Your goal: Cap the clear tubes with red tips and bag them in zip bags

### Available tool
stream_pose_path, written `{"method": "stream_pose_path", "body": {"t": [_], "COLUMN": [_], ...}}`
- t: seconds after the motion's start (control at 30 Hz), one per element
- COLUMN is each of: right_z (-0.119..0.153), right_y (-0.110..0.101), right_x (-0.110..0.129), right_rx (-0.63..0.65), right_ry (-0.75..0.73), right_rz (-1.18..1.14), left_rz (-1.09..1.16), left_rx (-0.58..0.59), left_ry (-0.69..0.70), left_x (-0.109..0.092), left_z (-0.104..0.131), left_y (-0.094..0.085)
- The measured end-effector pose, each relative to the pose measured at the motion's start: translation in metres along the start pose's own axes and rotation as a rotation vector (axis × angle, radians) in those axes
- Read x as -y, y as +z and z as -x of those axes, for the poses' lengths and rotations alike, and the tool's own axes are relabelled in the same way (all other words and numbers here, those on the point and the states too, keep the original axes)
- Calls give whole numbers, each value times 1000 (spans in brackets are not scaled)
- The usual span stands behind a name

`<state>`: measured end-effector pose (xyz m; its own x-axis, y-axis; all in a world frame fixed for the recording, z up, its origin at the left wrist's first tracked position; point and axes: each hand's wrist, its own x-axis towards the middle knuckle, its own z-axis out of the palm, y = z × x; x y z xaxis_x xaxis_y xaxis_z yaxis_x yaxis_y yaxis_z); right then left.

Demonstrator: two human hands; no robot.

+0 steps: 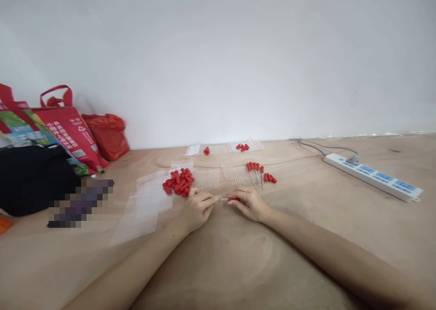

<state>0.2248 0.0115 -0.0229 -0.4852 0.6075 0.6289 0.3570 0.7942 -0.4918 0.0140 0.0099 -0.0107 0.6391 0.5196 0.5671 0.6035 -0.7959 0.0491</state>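
Between my hands lies a thin clear dropper tube (223, 200), one end pinched in the fingers of my left hand (200, 208). My right hand (251, 204) grips a red rubber bulb (233, 199) at the tube's other end; how far the tube sits inside it is hidden by my fingers. A heap of red bulbs (179, 182) is just beyond my left hand. Past my fingers, clear tubes (206, 179) lie in a row. To their right is another row of tubes (236, 175), where several carry red bulbs (255, 166).
Clear zip bags (145, 210) lie flat at left. More bags with bulbs (242, 147) and tubes rest near the wall. A white power strip (373, 176) with a plugged-in cable is at right. Red shopping bags (71, 132) and a black bag (36, 178) stand at left.
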Motion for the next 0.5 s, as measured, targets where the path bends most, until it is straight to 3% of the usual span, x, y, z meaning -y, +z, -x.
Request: {"method": "stream_pose_path", "body": {"t": [0.23,0.5], "right_z": [1,-2], "right_y": [0,2], "right_x": [2,8], "right_rx": [75,98], "right_ry": [-78,-70], "right_rz": [107,133], "left_rz": [-3,43], "left_rx": [-13,-5], "left_ry": [28,-49], "left_x": [-7,-15], "left_z": [-1,-2], "left_y": [-2,1]}}
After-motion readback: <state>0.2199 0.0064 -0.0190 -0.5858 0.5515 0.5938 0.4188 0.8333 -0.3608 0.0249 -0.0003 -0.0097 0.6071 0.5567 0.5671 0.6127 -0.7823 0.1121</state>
